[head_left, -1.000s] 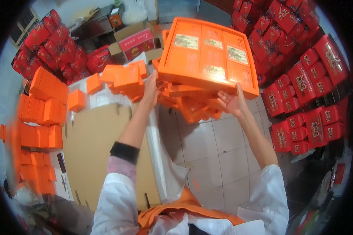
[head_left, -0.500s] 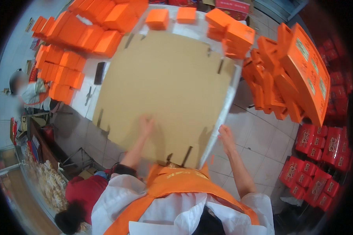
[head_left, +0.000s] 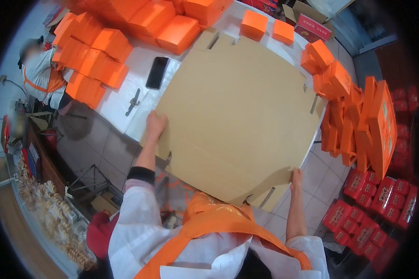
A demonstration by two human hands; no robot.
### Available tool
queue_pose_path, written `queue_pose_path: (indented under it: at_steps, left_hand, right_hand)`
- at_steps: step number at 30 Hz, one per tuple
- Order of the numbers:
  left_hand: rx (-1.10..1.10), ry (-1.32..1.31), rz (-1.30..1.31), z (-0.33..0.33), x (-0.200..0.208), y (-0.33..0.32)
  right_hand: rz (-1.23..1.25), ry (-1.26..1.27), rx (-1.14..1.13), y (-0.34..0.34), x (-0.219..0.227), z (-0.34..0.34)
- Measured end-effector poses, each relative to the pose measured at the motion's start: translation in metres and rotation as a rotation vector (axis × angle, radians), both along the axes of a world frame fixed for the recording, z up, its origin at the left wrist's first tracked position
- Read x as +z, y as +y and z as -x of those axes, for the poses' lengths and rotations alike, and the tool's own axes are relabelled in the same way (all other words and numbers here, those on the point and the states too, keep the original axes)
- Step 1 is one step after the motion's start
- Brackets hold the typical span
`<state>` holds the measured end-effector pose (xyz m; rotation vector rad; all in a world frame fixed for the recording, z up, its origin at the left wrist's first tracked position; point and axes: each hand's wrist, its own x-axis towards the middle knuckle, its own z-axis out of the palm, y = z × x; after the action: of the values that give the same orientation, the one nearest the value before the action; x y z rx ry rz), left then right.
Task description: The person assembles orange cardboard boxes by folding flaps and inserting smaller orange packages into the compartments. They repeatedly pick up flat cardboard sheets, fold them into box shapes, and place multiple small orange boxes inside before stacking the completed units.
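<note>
Your bare left hand (head_left: pixel 156 124), left of centre in the frame, is curled on the left edge of the brown, slotted, flat cardboard sheet (head_left: pixel 233 116). Your bare right hand (head_left: pixel 296 178), right of centre and lower down, is pinched on its right edge, near the lower right corner. Both hands appear to have hold of the sheet; the fingers under it are hidden, so you cannot tell how deep either grip goes.

The relation to mind is the span between your hands: it slants from the left hand down to the right, with most of the sheet lying beyond it, toward the top of the frame. The sheet looks nearly square through the bent lens, so you cannot pick out a long axis with confidence. Your right hand is nearer the slot at lower centre-right, your left nearer the notch at lower left.

Relative to your grip, the sheet fills the middle of the frame between your hands, above the white-covered table (head_left: pixel 116 111). Its near edge reaches down to your orange cloth apron (head_left: pixel 228 225), at lower centre.
</note>
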<state>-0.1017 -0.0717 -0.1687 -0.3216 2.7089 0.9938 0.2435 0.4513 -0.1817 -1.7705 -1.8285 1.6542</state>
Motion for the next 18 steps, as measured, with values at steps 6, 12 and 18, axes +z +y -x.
queue_pose_path:
  at_steps: [6, 12, 18]
  left_hand:
    - [0.013, 0.304, 0.13, 0.006, -0.005, -0.013]
    - [0.008, -0.042, -0.146, 0.013, 0.064, -0.015]
    - [-0.225, -0.301, -0.4, -0.052, 0.119, -0.031]
  right_hand:
    - [-0.052, -0.018, -0.027, 0.017, 0.006, -0.008]
    - [0.096, 0.26, 0.182, -0.002, 0.062, -0.01]
    - [-0.002, 0.236, 0.14, 0.015, 0.046, -0.071]
